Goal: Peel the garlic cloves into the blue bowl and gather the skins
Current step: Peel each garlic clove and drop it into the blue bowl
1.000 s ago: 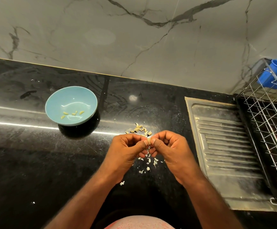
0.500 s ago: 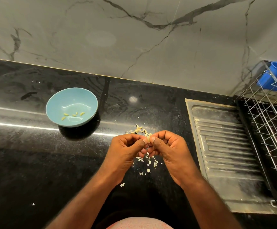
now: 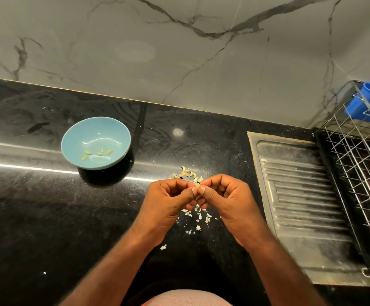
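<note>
Black stone countertop (image 3: 36,217) bearing a blue bowl (image 3: 104,133) at left, clustered garlic cloves (image 3: 187,173), scattered skins (image 3: 198,218), and a steel drainboard (image 3: 301,195) at right.

Your left hand (image 3: 168,202) and right hand (image 3: 226,199) are bare, and so are your left forearm (image 3: 118,261) and right forearm (image 3: 274,261), uncovered all the way to the lower edge of the view. Your thumbnails (image 3: 194,191) are cut short. Both forearms blur a little toward the bottom. Between them, at the bottom centre, a rounded patch of your clothing (image 3: 186,299) shows: pale pink fabric sprinkled with small reddish flecks. Only that curved patch is in view, so its cut cannot be told.
</note>
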